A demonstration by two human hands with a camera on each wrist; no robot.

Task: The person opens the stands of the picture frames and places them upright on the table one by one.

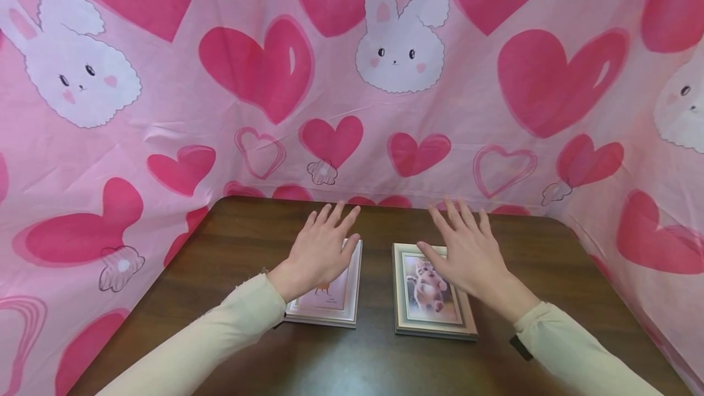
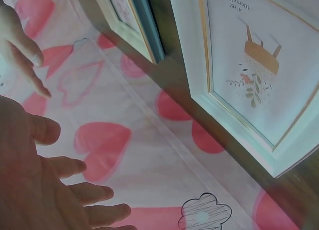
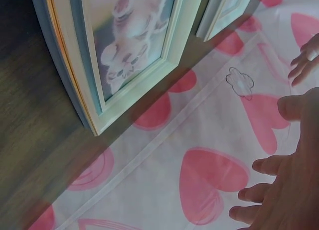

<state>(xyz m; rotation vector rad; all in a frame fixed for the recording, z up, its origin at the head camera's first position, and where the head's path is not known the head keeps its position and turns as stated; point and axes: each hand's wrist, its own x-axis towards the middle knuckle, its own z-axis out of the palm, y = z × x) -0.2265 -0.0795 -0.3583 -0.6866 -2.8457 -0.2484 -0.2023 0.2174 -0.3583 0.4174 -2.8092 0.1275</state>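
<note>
Two picture frames lie flat on a dark wooden table. The left picture frame is whitish and holds a pale print with a small orange chair-like drawing, plainer in the left wrist view. Above it my left hand is held with fingers spread, covering much of it in the head view. The right picture frame has a cream border round a kitten picture. My right hand hovers over its upper right part, fingers spread. Neither hand grips anything, and in the wrist views both stay apart from the frames.
The brown table has rounded far corners. A pink cloth with hearts and rabbits hangs behind it and along both sides. A dark strap-like piece shows under the right cuff.
</note>
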